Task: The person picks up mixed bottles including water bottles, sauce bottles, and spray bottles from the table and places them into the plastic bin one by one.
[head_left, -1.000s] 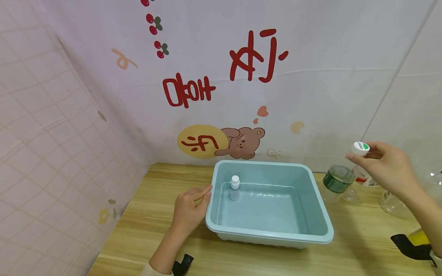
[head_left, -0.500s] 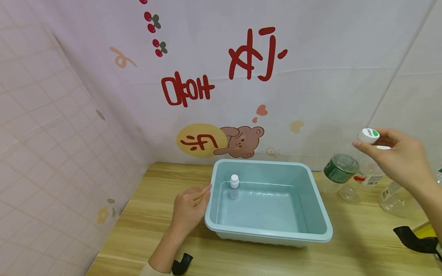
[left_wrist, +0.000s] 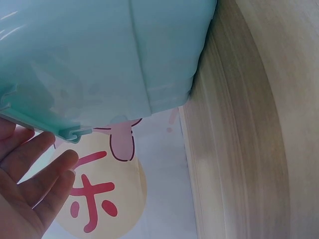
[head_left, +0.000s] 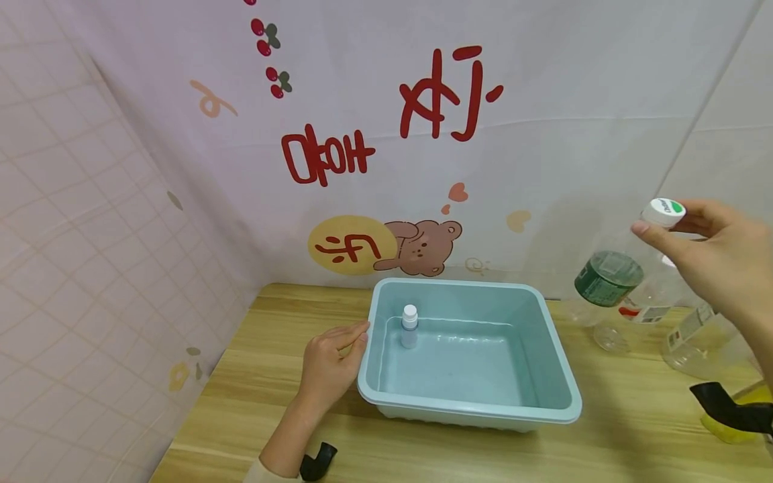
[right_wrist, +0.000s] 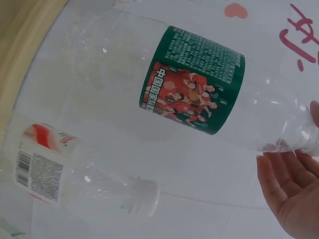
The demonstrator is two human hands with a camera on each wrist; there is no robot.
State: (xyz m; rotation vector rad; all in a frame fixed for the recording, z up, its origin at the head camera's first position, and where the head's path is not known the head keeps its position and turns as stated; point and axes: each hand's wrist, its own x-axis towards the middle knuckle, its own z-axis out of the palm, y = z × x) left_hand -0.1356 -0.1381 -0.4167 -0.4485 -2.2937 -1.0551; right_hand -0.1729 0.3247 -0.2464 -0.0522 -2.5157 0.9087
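In the head view my right hand pinches a clear plastic bottle at its white-capped neck. A green label goes round the bottle, which hangs tilted with its base toward the lower left. The right wrist view shows the label's red panel, with my fingers at the neck. My left hand touches the left rim of a light blue plastic tub. In the left wrist view its fingers lie nearly straight against the rim's underside. Inside the tub, near its back left corner, stands a small white-capped bottle.
Behind the held bottle stands a clear bottle with a red and white label. Another clear bottle stands farther right, partly behind my hand. A yellow object lies at the right. The tub rests on a wooden table against a printed wall cloth.
My right hand has moved up and to the right, raising the bottle and tilting it. My left hand stays at the tub rim; the tub and small bottle have not moved.
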